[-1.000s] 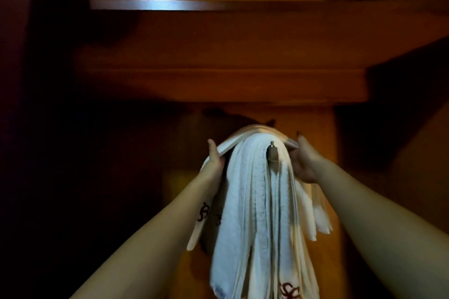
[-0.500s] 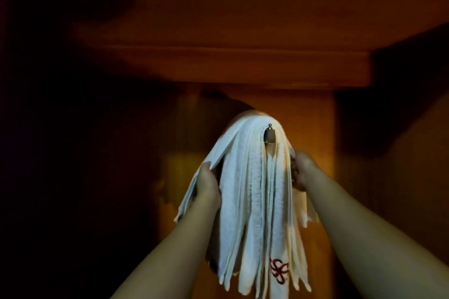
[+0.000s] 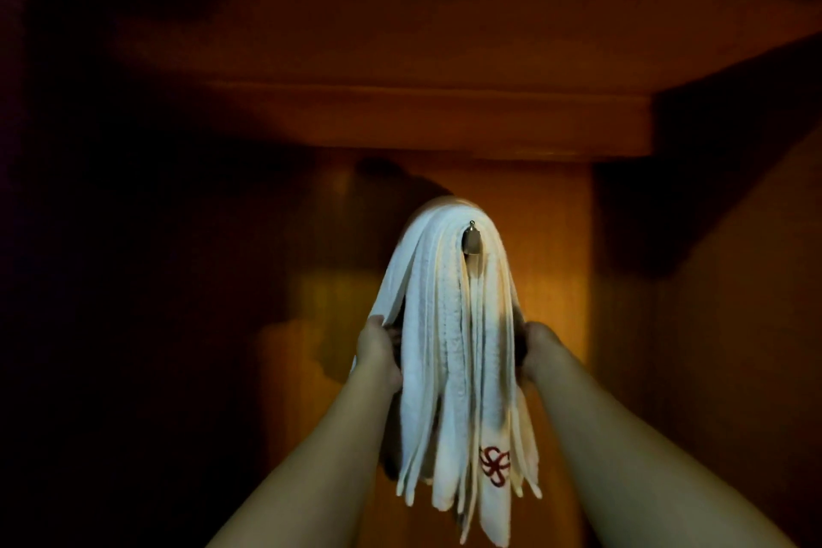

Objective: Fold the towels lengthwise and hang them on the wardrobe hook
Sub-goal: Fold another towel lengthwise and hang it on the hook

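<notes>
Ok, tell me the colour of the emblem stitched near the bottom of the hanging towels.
Dark red flower-like emblem on the white folded towels, head view.

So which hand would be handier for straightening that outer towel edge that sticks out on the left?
The left hand, probably. It sits right at the flared outer edge of the towels hanging on the hook. The right hand is on the opposite side, with the whole bundle between.
</notes>
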Demonstrator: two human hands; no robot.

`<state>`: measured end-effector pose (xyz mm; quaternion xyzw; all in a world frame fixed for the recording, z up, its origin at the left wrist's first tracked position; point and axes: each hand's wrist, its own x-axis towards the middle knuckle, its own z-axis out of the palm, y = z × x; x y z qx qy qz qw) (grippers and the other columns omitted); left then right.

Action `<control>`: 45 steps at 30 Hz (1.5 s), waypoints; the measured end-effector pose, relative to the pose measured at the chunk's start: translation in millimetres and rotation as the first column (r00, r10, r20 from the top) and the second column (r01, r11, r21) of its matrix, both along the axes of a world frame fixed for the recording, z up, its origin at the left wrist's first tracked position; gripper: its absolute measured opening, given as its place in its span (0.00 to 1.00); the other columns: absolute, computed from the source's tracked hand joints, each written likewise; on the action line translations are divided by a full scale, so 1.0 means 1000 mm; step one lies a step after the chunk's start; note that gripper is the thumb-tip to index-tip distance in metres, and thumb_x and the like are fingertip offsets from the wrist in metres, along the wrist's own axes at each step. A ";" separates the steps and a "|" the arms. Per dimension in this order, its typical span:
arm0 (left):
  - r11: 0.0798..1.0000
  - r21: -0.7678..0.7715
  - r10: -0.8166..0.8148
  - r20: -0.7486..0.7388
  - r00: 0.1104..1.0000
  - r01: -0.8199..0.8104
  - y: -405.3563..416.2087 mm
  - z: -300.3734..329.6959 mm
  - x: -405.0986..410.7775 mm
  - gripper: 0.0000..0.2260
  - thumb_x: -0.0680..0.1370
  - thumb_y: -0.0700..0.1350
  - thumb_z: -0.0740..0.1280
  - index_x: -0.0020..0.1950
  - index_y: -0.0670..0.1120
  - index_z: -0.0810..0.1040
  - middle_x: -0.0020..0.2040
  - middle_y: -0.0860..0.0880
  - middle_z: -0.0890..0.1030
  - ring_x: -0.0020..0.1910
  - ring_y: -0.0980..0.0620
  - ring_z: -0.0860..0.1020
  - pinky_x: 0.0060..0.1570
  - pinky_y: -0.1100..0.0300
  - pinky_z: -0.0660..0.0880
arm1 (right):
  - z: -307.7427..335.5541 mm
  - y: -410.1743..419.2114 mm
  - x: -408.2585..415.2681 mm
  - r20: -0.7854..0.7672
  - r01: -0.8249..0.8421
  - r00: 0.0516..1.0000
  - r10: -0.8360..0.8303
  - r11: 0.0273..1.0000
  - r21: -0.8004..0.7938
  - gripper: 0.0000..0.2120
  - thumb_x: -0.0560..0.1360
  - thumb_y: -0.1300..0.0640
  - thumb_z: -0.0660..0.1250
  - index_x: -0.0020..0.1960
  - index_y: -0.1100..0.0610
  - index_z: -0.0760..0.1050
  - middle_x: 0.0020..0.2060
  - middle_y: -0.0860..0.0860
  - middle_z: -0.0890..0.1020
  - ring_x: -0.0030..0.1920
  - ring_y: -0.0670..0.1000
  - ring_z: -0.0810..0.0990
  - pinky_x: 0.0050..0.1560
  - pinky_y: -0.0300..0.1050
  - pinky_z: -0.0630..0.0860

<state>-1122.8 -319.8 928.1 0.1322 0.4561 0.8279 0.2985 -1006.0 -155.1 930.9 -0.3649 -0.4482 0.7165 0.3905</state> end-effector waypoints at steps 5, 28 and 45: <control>0.971 -0.228 -0.054 0.078 0.995 0.070 -0.020 -0.033 0.006 0.17 0.83 0.49 0.57 0.47 0.38 0.77 0.40 0.40 0.78 0.40 0.42 0.76 0.37 0.50 0.73 | -0.038 -0.026 0.020 0.155 -0.042 0.987 0.052 0.997 -0.069 0.09 0.81 0.59 0.61 0.49 0.65 0.73 0.48 0.60 0.79 0.40 0.57 0.74 0.36 0.51 0.70; 0.683 -0.705 -0.503 -0.645 0.576 -0.192 -0.220 -0.125 0.147 0.05 0.83 0.47 0.61 0.57 0.52 0.74 0.36 0.53 0.74 0.31 0.56 0.71 0.30 0.62 0.65 | -0.124 -0.233 0.191 0.796 -0.543 0.559 -0.231 0.623 0.562 0.14 0.80 0.47 0.62 0.58 0.53 0.80 0.51 0.51 0.81 0.48 0.50 0.79 0.47 0.44 0.75; 0.396 -0.914 -0.917 -0.398 -0.008 0.086 -0.301 -0.359 0.319 0.21 0.82 0.52 0.62 0.74 0.48 0.70 0.71 0.49 0.72 0.64 0.51 0.75 0.55 0.61 0.70 | -0.383 -0.450 0.417 0.956 -0.459 0.269 -0.120 0.857 0.237 0.19 0.81 0.49 0.62 0.69 0.55 0.74 0.66 0.51 0.76 0.66 0.53 0.75 0.63 0.45 0.68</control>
